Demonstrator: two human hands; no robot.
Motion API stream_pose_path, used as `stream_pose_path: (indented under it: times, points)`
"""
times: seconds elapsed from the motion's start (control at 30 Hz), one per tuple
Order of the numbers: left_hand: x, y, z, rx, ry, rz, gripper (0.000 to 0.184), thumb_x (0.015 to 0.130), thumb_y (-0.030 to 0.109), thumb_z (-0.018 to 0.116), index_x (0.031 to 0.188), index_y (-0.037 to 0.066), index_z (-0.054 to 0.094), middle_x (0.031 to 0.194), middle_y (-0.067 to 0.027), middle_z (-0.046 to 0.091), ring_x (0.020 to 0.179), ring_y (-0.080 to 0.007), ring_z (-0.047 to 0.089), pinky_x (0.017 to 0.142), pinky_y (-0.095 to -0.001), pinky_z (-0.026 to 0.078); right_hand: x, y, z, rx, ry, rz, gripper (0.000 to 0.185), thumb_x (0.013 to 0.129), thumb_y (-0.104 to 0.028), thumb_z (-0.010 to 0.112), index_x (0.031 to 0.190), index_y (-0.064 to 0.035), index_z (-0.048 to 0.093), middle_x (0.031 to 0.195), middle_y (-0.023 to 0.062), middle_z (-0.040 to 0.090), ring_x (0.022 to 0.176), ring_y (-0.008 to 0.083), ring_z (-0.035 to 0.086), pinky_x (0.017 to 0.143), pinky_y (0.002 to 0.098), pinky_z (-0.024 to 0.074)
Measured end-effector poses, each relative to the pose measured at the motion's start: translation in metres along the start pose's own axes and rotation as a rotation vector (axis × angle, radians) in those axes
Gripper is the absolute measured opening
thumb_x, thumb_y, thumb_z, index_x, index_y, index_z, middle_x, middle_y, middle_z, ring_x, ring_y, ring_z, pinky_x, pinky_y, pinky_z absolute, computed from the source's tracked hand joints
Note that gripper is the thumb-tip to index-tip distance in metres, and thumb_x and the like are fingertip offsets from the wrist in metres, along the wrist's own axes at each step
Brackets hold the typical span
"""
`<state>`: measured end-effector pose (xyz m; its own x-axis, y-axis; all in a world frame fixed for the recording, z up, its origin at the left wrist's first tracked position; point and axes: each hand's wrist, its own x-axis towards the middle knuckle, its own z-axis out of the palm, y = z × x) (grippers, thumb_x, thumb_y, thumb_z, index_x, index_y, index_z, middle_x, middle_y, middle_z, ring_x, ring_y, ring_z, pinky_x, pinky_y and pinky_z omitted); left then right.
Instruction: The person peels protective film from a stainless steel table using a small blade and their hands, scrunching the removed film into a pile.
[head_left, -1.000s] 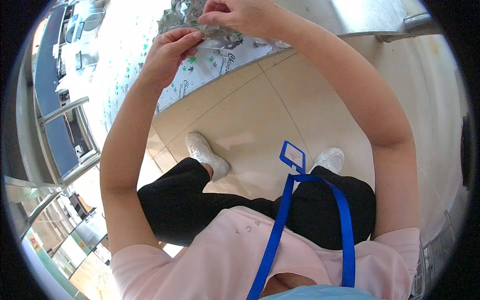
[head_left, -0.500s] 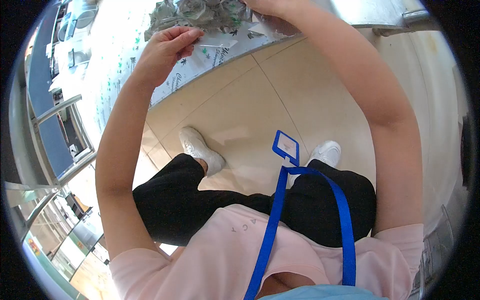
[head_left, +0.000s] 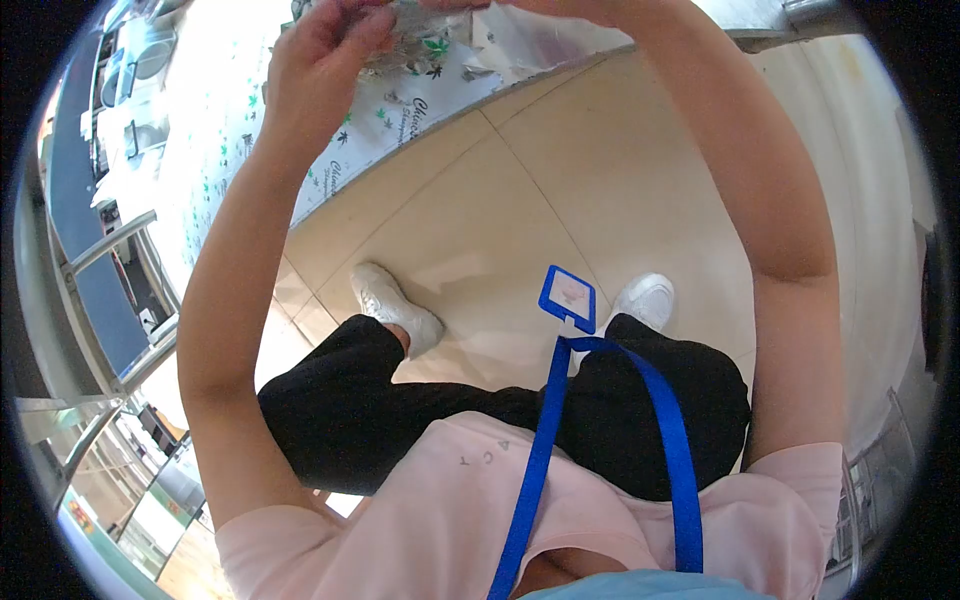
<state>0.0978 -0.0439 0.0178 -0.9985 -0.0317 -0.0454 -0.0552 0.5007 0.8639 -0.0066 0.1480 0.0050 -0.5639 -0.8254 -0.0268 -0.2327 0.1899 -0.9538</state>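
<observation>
My left hand (head_left: 325,45) is at the top edge, over the printed table covering. Its fingers are bent together and blurred, and their tips are partly cut off. Crinkled clear plastic (head_left: 425,45) lies right beside them; I cannot make out exactly what they pinch. Only a strip of my right hand (head_left: 545,6) shows at the top edge, its fingers mostly out of the frame. Below it, a shiny, whitish plastic sheet (head_left: 530,42) spreads near the table's edge.
White table covering (head_left: 370,135) with green leaf prints and lettering reaches the edge in front of me. Metal frames (head_left: 110,245) and shelving stand at the left. Tiled floor (head_left: 480,220) lies below, with my white shoes (head_left: 395,310) on it. A blue lanyard (head_left: 545,430) hangs from my neck.
Both hands have moved up, farther from me, toward the frame's top edge. The grey-green crumpled pile seen there before is now mostly out of view or hidden.
</observation>
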Motion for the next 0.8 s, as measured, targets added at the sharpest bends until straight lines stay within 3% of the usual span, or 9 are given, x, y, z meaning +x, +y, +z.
stream_pose_path:
  times: [0.17, 0.2, 0.33, 0.43, 0.53, 0.63, 0.67, 0.73, 0.8]
  points:
    - [0.032, -0.004, 0.045, -0.014, 0.144, -0.014, 0.033, 0.078, 0.011, 0.063, 0.106, -0.001, 0.051, 0.079, -0.0084, 0.059, 0.07, -0.0141, 0.054, 0.065, -0.0245, 0.043, -0.03, 0.05, -0.022, -0.039, 0.165, 0.015, 0.026, 0.075, -0.022, 0.062, 0.079, 0.0034, 0.061, 0.066, 0.0101, 0.059, 0.062, 0.0132, 0.052, 0.057, 0.0264, 0.042]
    - [0.027, 0.008, 0.052, 0.414, 0.138, 0.154, 0.033, 0.077, 0.006, 0.061, 0.105, -0.002, 0.047, 0.075, -0.0134, 0.058, 0.065, -0.0204, 0.055, 0.06, -0.0282, 0.044, -0.039, 0.06, -0.031, -0.152, 0.248, 0.075, 0.024, 0.075, -0.02, 0.061, 0.079, 0.0034, 0.061, 0.067, 0.0107, 0.059, 0.063, 0.0133, 0.054, 0.058, 0.0265, 0.0429]
    - [0.007, -0.007, 0.081, 0.763, -0.136, 0.515, 0.028, 0.075, 0.021, 0.066, 0.098, 0.008, 0.058, 0.092, -0.0083, 0.056, 0.081, -0.0205, 0.058, 0.068, -0.0302, 0.048, -0.067, 0.053, -0.043, -0.284, 0.487, 0.295, 0.02, 0.075, -0.016, 0.059, 0.079, 0.0032, 0.061, 0.071, 0.0153, 0.061, 0.068, 0.0205, 0.06, 0.063, 0.0306, 0.0464]
    - [0.002, -0.022, 0.094, 0.808, -0.112, 0.555, 0.028, 0.073, 0.019, 0.066, 0.097, 0.007, 0.057, 0.091, -0.0089, 0.056, 0.078, -0.0233, 0.058, 0.065, -0.0327, 0.048, -0.067, 0.091, -0.044, -0.638, 0.595, -0.016, 0.018, 0.076, -0.016, 0.056, 0.078, 0.0014, 0.061, 0.073, 0.0173, 0.061, 0.071, 0.0294, 0.059, 0.065, 0.0362, 0.0462]
    - [-0.002, -0.032, 0.106, 0.746, -0.06, 0.537, 0.022, 0.073, 0.011, 0.065, 0.091, 0.005, 0.055, 0.081, -0.0085, 0.057, 0.072, -0.025, 0.058, 0.062, -0.0331, 0.047, -0.062, 0.099, -0.04, -1.169, 0.511, 0.034, 0.018, 0.078, -0.017, 0.053, 0.075, -0.0001, 0.059, 0.074, 0.02, 0.059, 0.072, 0.0343, 0.057, 0.064, 0.0409, 0.0443]
    - [-0.01, -0.042, 0.113, 0.752, 0.004, 0.627, 0.018, 0.072, 0.007, 0.064, 0.087, 0.005, 0.053, 0.074, -0.0076, 0.057, 0.068, -0.0247, 0.057, 0.059, -0.0325, 0.046, -0.084, 0.076, -0.006, -0.758, 0.918, -0.063, 0.017, 0.079, -0.014, 0.049, 0.072, -0.0018, 0.058, 0.068, 0.0203, 0.055, 0.068, 0.0343, 0.056, 0.062, 0.0418, 0.0426]
    - [-0.011, -0.045, 0.114, 0.759, 0.035, 0.667, 0.018, 0.072, 0.006, 0.064, 0.086, 0.005, 0.053, 0.072, -0.0074, 0.057, 0.067, -0.0245, 0.057, 0.058, -0.0322, 0.046, -0.087, 0.059, 0.015, -0.311, 0.904, 0.05, 0.012, 0.076, -0.01, 0.049, 0.074, -0.0023, 0.057, 0.068, 0.0216, 0.053, 0.066, 0.0347, 0.054, 0.06, 0.0424, 0.0417]
    - [-0.012, -0.051, 0.117, 0.748, 0.069, 0.732, 0.017, 0.072, 0.005, 0.064, 0.085, 0.006, 0.053, 0.072, -0.0073, 0.057, 0.065, -0.0242, 0.057, 0.056, -0.0319, 0.046, -0.096, 0.05, 0.041, -0.024, 0.725, 0.282, 0.009, 0.074, -0.008, 0.052, 0.076, -0.0021, 0.057, 0.072, 0.0195, 0.054, 0.07, 0.0338, 0.054, 0.063, 0.0419, 0.0425]
    - [-0.015, -0.054, 0.121, 0.748, 0.1, 0.751, 0.017, 0.071, 0.005, 0.064, 0.084, 0.007, 0.053, 0.072, -0.007, 0.057, 0.065, -0.0239, 0.057, 0.055, -0.0316, 0.046, -0.086, 0.087, 0.076, 0.419, 0.599, 0.425, 0.017, 0.08, -0.015, 0.054, 0.087, -0.0006, 0.059, 0.075, 0.0093, 0.056, 0.072, 0.0191, 0.053, 0.065, 0.0309, 0.0426]
